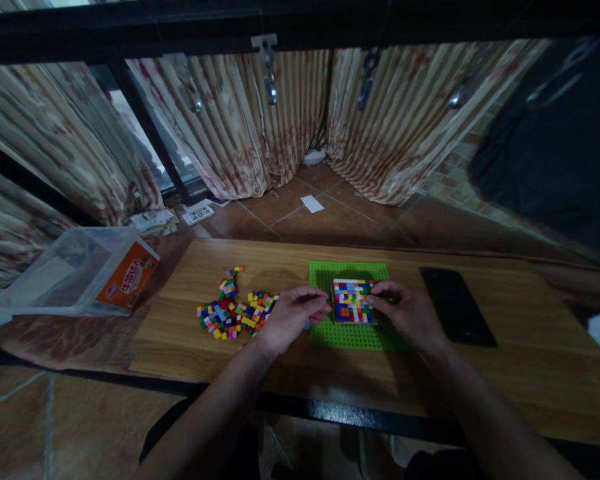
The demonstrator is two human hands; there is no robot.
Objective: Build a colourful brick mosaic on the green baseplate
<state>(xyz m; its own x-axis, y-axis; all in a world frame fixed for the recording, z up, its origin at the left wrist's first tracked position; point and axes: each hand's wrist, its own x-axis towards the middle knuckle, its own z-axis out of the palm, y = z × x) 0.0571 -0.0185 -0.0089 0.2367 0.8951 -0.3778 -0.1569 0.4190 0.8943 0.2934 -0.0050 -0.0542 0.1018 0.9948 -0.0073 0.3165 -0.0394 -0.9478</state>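
Bricks (225, 317) in many colours lie in a loose heap on the wooden table (523, 320), left of the green baseplate (325, 339). From my remote view, the block (351, 301) sits on that baseplate, its top a tight mosaic of red, white, yellow and blue. I see the right hand (405, 310) at the block's right edge, thumb and fingers bent; I cannot tell whether they pinch a brick or only touch. The left hand (294, 312) hovers near the block's left edge, fingertips drawn together; I cannot make out whether anything is between them. Right of the baseplate I see a dark slab (457, 307) lying flat. Beside the table's left end is a clear box (45, 287) with an orange label (127, 277). Curtains (260, 133) hang beyond.
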